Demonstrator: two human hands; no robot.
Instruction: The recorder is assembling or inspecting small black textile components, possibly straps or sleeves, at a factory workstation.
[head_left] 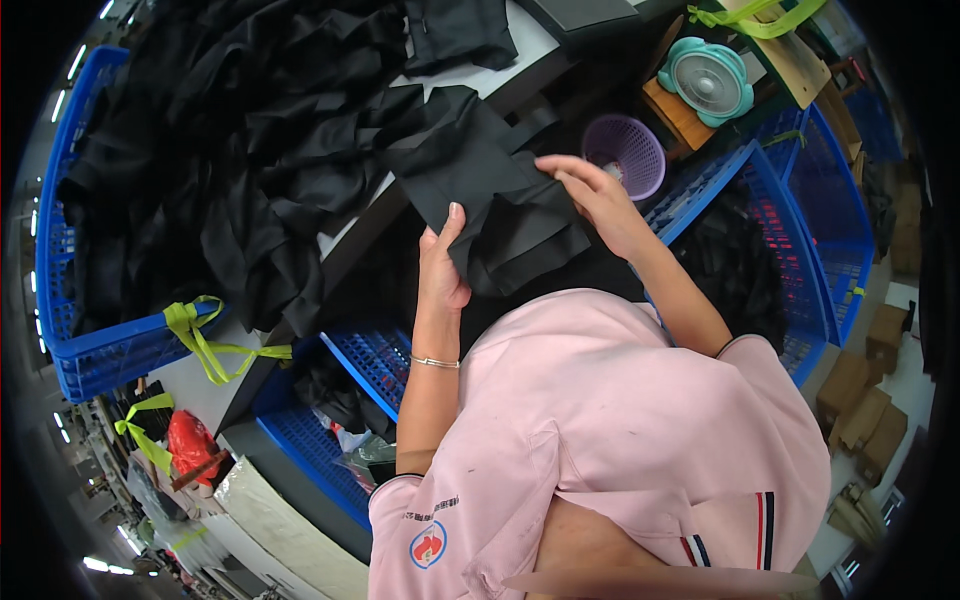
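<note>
My left hand (441,264) grips the near edge of a black fabric piece (480,170), thumb on top. My right hand (590,190) pinches the same piece at its right side, fingers closed on a fold. The fabric hangs partly over the edge of a white table (535,45). A large heap of similar black fabric pieces (230,150) lies to the left, spilling across the table and into a blue crate (90,350). I wear a pink shirt and a thin bracelet on the left wrist.
A purple mesh basket (630,150) and a teal fan (708,80) sit at the upper right. A blue crate (810,230) holding dark fabric stands to my right, another blue crate (370,360) below the table. Cardboard boxes (860,400) lie on the floor.
</note>
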